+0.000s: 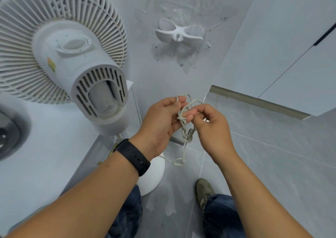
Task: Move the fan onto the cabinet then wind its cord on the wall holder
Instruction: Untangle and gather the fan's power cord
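Head view: the fan, white ribbed plastic, is judged already set on the pale cabinet. Its thin off-white cord, chained into knotted loops, is pinched between the left hand and right hand. The two-winged white wall holder is seen bare; winding is left.

Left hand: fingers curled, pinching cord. Right hand: fingertips pinching same cord. Forearms extended forward.
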{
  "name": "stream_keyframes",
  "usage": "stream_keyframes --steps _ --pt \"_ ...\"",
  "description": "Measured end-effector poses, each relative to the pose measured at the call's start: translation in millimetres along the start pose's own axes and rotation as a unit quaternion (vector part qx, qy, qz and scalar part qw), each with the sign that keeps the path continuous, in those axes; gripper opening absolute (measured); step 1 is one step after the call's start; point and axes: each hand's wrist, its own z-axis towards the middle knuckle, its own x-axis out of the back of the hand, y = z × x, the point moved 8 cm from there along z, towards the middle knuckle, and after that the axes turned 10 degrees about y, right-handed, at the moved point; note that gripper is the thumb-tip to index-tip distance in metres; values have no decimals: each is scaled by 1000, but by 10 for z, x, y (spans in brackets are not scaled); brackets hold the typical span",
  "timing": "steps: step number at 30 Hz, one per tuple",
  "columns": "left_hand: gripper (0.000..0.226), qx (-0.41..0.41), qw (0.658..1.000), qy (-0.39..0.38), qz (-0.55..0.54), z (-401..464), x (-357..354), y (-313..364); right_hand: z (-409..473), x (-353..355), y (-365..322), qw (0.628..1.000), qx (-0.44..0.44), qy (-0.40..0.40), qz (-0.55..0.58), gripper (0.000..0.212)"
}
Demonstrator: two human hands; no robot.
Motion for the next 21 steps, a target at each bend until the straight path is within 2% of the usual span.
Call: stream_keyframes --steps 6,9,11,14,16,21 --pt "20 -5 999 -52 -4 -63 -113 3 -22 -85 39 998 2 -56 13 25" --pt "19 -17 999 -39 -6 -41 -89 25 -32 -124 54 993 -41 -86 71 27" --pt "17 -32 999 -30 1 -36 -62 50 -42 -135 45 986 -72 -94 118 21" --pt "22 -76 996 0 53 -6 20 95 -27 -148 49 970 -97 -111 191 39" --pt "22 -101 990 21 98 5 67 113 -17 -144 35 969 -82 -125 195 38" --pt "25 -123 980 52 147 11 139 149 -92 -96 -124 988 19 -113 101 24"
